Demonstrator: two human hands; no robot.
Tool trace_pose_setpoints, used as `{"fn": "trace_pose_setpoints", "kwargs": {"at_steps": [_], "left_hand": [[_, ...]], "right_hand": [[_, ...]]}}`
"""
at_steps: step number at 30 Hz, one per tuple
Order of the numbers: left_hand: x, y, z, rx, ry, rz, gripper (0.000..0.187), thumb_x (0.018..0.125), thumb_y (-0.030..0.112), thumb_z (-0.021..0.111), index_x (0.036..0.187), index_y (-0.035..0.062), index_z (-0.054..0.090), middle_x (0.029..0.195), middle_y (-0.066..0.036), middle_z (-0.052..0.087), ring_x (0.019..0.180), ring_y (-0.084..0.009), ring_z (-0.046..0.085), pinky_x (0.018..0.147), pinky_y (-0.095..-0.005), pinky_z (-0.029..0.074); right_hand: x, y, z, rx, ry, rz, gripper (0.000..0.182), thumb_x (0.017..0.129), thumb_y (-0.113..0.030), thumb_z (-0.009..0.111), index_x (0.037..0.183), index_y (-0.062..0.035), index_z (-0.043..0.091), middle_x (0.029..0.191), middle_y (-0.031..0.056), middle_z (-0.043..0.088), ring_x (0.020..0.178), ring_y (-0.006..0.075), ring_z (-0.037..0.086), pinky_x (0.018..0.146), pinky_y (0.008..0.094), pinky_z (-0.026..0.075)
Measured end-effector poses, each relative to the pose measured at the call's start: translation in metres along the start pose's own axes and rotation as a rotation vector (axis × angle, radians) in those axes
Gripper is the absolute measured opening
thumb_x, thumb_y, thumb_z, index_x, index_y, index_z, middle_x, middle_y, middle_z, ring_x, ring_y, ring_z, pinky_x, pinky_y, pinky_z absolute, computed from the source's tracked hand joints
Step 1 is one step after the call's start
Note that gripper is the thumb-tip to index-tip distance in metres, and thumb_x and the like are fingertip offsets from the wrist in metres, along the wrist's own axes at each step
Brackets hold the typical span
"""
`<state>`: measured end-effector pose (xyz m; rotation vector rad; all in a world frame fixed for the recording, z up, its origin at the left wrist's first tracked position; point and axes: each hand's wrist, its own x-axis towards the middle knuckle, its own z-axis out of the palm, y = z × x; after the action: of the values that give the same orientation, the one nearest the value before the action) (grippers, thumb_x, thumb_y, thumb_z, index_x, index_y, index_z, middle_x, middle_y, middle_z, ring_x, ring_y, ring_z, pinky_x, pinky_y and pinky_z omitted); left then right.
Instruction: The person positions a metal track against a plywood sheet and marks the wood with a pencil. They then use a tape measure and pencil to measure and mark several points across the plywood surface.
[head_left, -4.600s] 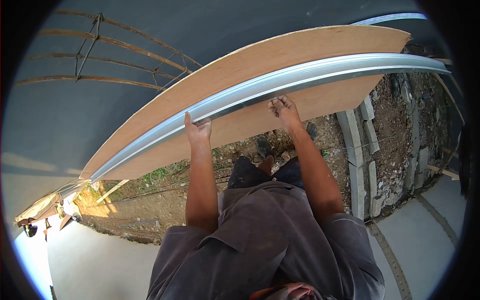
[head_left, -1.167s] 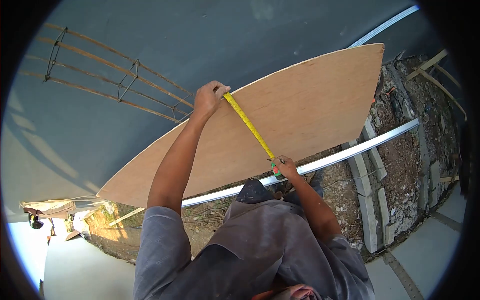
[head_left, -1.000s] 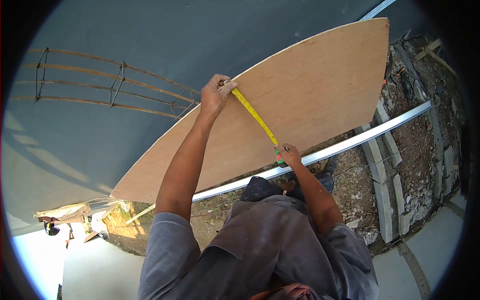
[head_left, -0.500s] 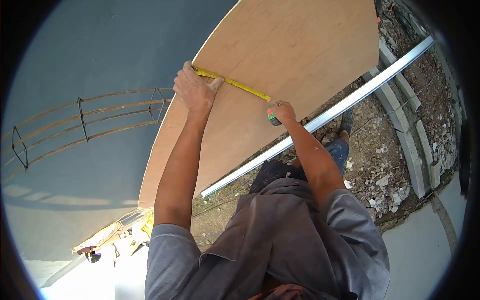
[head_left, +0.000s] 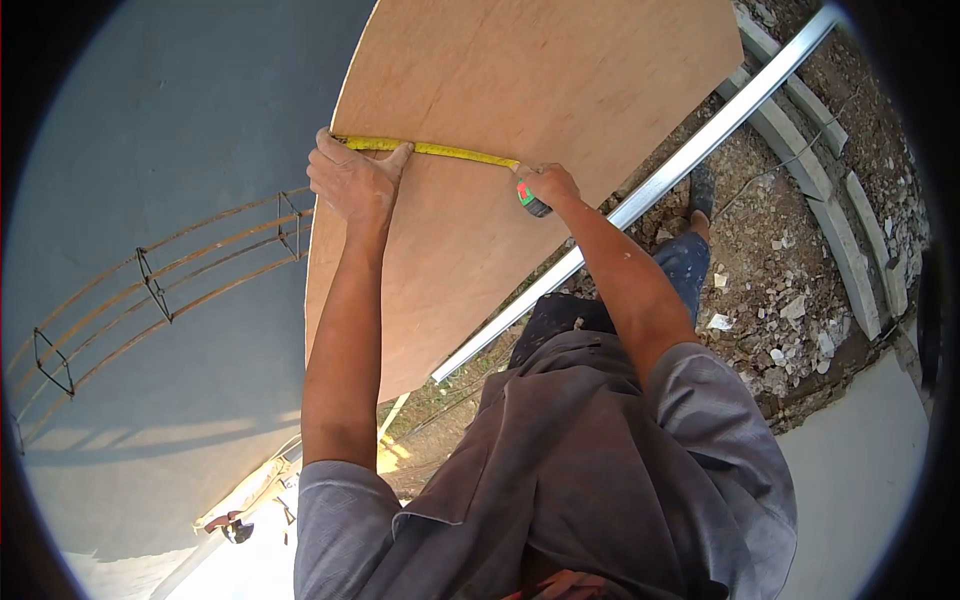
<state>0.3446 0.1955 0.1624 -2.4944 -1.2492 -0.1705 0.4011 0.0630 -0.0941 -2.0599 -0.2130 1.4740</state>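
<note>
A large sheet of plywood lies in front of me, its pale left edge running beside the grey wall. My left hand is at that edge, fingers curled over it and thumb stretched along the yellow tape blade, holding the blade's end there. The blade crosses the board's face, slightly bowed, to the tape measure, which has a black, green and red case. Closed around the case is my right hand, near the board's right side. The fingertips of my left hand are partly hidden behind the edge.
A long metal channel runs diagonally along the board's right side. Rubble and curved concrete strips lie farther right. A rusty rebar cage is at the left against the grey wall. My foot is beside the channel.
In the view, the board and both hands have shifted left, and the board has turned slightly. The tape blade lies more level across it. Both hands keep their holds.
</note>
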Motion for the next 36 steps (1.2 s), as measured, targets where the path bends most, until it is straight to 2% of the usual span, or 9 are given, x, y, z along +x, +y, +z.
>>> {"fn": "trace_pose_setpoints", "kwargs": {"at_steps": [2, 5, 10, 19, 22, 24, 28, 30, 36], "left_hand": [[-0.001, 0.000, 0.000, -0.002, -0.008, 0.014, 0.100, 0.048, 0.046, 0.085, 0.119, -0.0034, 0.037, 0.102, -0.019, 0.050, 0.096, -0.0350, 0.049, 0.079, -0.0457, 0.042], [-0.001, 0.001, -0.001, 0.006, -0.059, -0.001, 0.103, 0.051, 0.047, 0.084, 0.124, -0.0014, 0.030, 0.104, -0.015, 0.045, 0.099, -0.0301, 0.043, 0.086, -0.0418, 0.036], [-0.002, 0.003, -0.001, 0.024, -0.041, -0.013, 0.104, 0.050, 0.048, 0.084, 0.123, -0.0033, 0.031, 0.103, -0.017, 0.046, 0.099, -0.0329, 0.044, 0.087, -0.0444, 0.036], [0.000, -0.010, 0.015, 0.061, 0.063, 0.144, 0.112, 0.048, 0.053, 0.084, 0.124, -0.0059, 0.027, 0.105, -0.020, 0.045, 0.099, -0.0363, 0.045, 0.084, -0.0466, 0.038], [-0.002, -0.007, 0.014, 0.090, 0.064, 0.144, 0.114, 0.047, 0.055, 0.083, 0.124, -0.0071, 0.027, 0.106, -0.021, 0.044, 0.100, -0.0373, 0.045, 0.082, -0.0485, 0.039], [-0.002, -0.006, 0.013, 0.109, 0.056, 0.129, 0.115, 0.047, 0.056, 0.083, 0.124, -0.0073, 0.027, 0.106, -0.021, 0.044, 0.100, -0.0375, 0.045, 0.082, -0.0488, 0.040], [-0.001, -0.009, 0.015, 0.122, 0.059, 0.134, 0.114, 0.047, 0.057, 0.083, 0.123, -0.0074, 0.028, 0.107, -0.021, 0.044, 0.101, -0.0374, 0.045, 0.082, -0.0490, 0.040], [0.000, -0.009, 0.016, 0.112, 0.069, 0.143, 0.114, 0.047, 0.057, 0.083, 0.123, -0.0075, 0.028, 0.107, -0.021, 0.044, 0.101, -0.0374, 0.045, 0.083, -0.0490, 0.040], [0.001, -0.009, 0.014, 0.078, 0.044, 0.094, 0.114, 0.045, 0.054, 0.084, 0.123, -0.0072, 0.029, 0.105, -0.020, 0.045, 0.100, -0.0372, 0.046, 0.082, -0.0485, 0.040]], "right_hand": [[-0.002, -0.002, -0.004, 0.007, -0.011, 0.020, 0.066, 0.071, -0.063, 0.060, 0.109, -0.0095, 0.063, 0.113, 0.0144, 0.061, 0.106, 0.0286, 0.057, 0.087, 0.0385, 0.047], [-0.002, -0.005, -0.007, 0.012, -0.009, 0.031, 0.067, 0.071, -0.063, 0.061, 0.111, -0.0095, 0.062, 0.114, 0.0132, 0.060, 0.107, 0.0274, 0.057, 0.088, 0.0380, 0.046], [-0.002, -0.002, -0.007, 0.061, -0.050, 0.037, 0.067, 0.071, -0.063, 0.061, 0.113, -0.0109, 0.061, 0.117, 0.0110, 0.059, 0.111, 0.0251, 0.055, 0.090, 0.0367, 0.045], [0.004, 0.013, 0.006, 0.123, -0.070, 0.016, 0.065, 0.071, -0.064, 0.059, 0.112, -0.0136, 0.062, 0.117, 0.0091, 0.058, 0.111, 0.0262, 0.053, 0.091, 0.0379, 0.044], [0.007, 0.016, 0.009, 0.099, -0.054, -0.066, 0.066, 0.071, -0.067, 0.057, 0.110, -0.0141, 0.063, 0.115, 0.0097, 0.059, 0.110, 0.0261, 0.054, 0.089, 0.0378, 0.045], [0.012, 0.019, 0.015, 0.122, 0.011, -0.084, 0.066, 0.069, -0.067, 0.060, 0.102, -0.0104, 0.067, 0.099, 0.0120, 0.065, 0.097, 0.0256, 0.060, 0.082, 0.0370, 0.047], [0.009, 0.019, 0.011, 0.121, 0.067, -0.093, 0.067, 0.068, -0.069, 0.059, 0.098, -0.0099, 0.068, 0.098, 0.0114, 0.065, 0.095, 0.0254, 0.061, 0.079, 0.0375, 0.047], [0.009, 0.017, -0.001, 0.083, -0.146, -0.058, 0.069, 0.069, -0.069, 0.058, 0.108, -0.0129, 0.064, 0.112, 0.0105, 0.060, 0.107, 0.0264, 0.056, 0.087, 0.0380, 0.045], [-0.010, 0.032, -0.012, -0.038, -0.049, -0.067, 0.072, 0.068, -0.069, 0.059, 0.112, -0.0124, 0.062, 0.115, 0.0104, 0.060, 0.105, 0.0266, 0.057, 0.087, 0.0385, 0.046]]}}
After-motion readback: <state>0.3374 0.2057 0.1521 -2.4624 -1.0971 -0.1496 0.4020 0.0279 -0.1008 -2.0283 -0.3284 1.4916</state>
